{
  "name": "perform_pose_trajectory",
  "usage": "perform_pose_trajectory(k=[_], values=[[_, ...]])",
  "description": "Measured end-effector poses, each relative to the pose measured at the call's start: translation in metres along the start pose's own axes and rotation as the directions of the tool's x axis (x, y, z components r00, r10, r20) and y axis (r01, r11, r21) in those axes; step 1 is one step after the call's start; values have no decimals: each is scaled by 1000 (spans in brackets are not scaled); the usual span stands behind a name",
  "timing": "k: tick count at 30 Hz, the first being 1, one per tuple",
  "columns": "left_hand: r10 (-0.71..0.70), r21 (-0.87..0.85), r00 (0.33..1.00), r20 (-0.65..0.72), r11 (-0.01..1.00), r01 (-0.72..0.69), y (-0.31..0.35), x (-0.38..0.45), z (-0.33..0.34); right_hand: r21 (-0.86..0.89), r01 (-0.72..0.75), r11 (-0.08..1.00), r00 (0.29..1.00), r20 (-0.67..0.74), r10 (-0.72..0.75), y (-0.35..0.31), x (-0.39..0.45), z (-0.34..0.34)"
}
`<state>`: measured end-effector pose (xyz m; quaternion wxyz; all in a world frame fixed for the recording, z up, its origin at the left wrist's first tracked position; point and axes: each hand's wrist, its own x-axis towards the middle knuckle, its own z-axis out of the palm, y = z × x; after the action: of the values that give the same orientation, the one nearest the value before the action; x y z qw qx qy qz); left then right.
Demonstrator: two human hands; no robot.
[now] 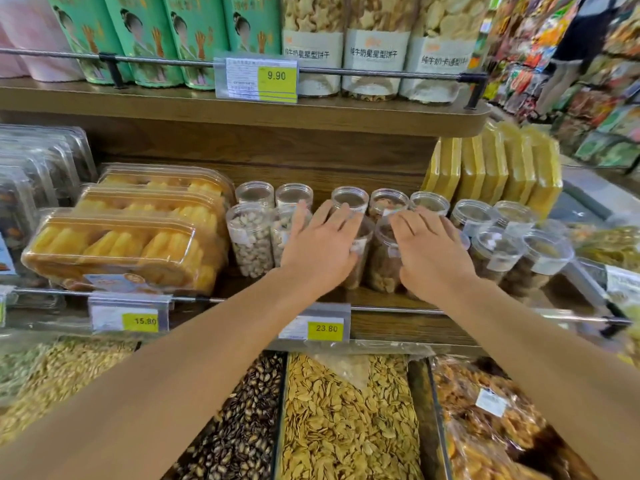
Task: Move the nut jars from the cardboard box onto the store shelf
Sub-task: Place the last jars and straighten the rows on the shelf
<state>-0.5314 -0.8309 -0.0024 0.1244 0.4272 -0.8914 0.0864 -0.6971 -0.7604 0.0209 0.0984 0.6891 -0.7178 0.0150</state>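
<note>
A: Left hand [320, 247] is lying palm-down, fingers spread, over a clear nut jar [356, 261] in the front row of the wooden store shelf [381, 299]. Grasping or only resting?

B: Cannot tell. The fingers are draping across the lid and upper side, and the palm is hiding the grip. Right hand [431, 252] is doing the same on the neighbouring brown-nut jar [382, 261], fingers splayed over the top. Again no visible clench, so cannot tell.

A: Where are the jars sitting?

B: On the middle shelf, behind the metal rail [398, 309]. The two covered jars are standing side by side, touching or nearly so. A pistachio jar [250, 239] is standing just left of the left hand, more clear-lidded jars [349, 199] are lining up behind, and two more jars [519, 254] are leaning at the right.

A: Neighbours?

B: Clear trays of yellow pastry sticks [124, 244] are stacking at the left, and yellow packs [495, 164] are standing upright at the back right. A price tag reading 23.80 [325, 328] is hanging on the rail below the hands. Bulk bins of seeds [346, 420] are sitting under the forearms.

A: Cardboard box?

B: Not in view.
</note>
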Motion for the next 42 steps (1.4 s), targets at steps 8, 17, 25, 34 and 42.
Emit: perform_pose_trajectory(k=[8,17,25,34,42], values=[[-27,20,998,64,999,26,-5,26,-8,-69,-3,998,999,53,7,10,32,-6],[-52,80,992,118,996,43,-24,21,-7,-151,-8,988,994,104,24,-1,45,2],[-50,45,996,76,998,47,-37,22,-6,32,40,999,995,85,-43,-19,43,-7],[-74,79,987,144,995,63,-41,26,-3,120,10,993,998,68,-19,-23,45,-5],[-70,66,989,129,996,61,-41,23,-4,37,-25,999,999,-34,27,-24,28,-3]])
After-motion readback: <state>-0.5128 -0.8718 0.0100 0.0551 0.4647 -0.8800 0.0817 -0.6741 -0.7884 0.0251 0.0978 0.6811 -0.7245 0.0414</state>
